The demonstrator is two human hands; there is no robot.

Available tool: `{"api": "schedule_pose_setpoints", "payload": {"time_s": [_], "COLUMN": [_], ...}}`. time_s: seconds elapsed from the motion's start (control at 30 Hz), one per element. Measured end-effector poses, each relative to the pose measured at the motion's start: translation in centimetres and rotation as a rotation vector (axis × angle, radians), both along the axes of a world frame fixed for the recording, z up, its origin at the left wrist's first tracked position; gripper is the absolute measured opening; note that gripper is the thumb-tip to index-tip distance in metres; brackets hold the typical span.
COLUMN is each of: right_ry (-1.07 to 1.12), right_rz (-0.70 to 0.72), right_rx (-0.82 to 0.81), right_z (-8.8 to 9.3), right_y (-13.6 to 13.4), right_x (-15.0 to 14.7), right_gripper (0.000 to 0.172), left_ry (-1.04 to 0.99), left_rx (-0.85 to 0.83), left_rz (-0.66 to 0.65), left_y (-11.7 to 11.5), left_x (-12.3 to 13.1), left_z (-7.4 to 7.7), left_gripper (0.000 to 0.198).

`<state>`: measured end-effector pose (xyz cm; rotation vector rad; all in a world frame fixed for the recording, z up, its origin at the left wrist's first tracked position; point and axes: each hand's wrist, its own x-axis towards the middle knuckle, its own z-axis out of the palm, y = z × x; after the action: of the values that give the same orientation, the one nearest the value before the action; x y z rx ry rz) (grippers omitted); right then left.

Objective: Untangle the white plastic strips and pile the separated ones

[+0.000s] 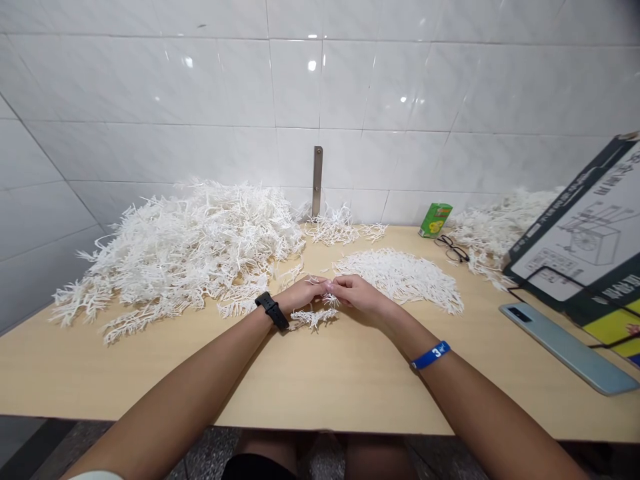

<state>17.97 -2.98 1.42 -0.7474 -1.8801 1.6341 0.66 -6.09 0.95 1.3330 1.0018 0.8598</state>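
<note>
My left hand (306,292), with a black watch at the wrist, meets my right hand (359,295) above the table's middle. Both are closed, fingertips pinched together on a small white branched plastic piece (331,300), whose thin prongs stick out below the fingers. Just under the hands, another white branched cluster (315,319) lies on the table. A large heap of tangled white branched pieces (210,233) rises behind and left of my left hand. Beyond my right hand spreads a flatter pile of short white pieces (400,277).
A smaller white tangle (334,227) lies by the metal bracket (317,180) on the tiled wall. To the right are a green box (435,220), eyeglasses (453,249), another white heap (495,227), a large printed carton (580,233) and a phone (570,347).
</note>
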Motion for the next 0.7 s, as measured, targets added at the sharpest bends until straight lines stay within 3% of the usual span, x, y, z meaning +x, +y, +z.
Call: {"api": "schedule_pose_setpoints", "payload": {"time_s": [0.27,0.4,0.7], "right_ry": [-0.005,-0.006,-0.179], "right_rz": [0.042,-0.004,-0.111], "right_rx": [0.060,0.105,0.464], "right_z": [-0.09,-0.29,-0.70], "right_y": [0.72,0.60,0.15], "right_x": [0.36,0.05,-0.27], "right_gripper": [0.048,0.050,0.027], "left_ry": [-0.138,-0.229,0.167], "left_rx": [0.022,0.030,0.107], "left_rz": [-0.003,-0.002,0.132], "left_y": [0.16,0.26,-0.13], "left_x": [0.14,0.24,0.05], "left_z": [-0.54,-0.78,0.17], "left_gripper": [0.040,0.040,0.058]}}
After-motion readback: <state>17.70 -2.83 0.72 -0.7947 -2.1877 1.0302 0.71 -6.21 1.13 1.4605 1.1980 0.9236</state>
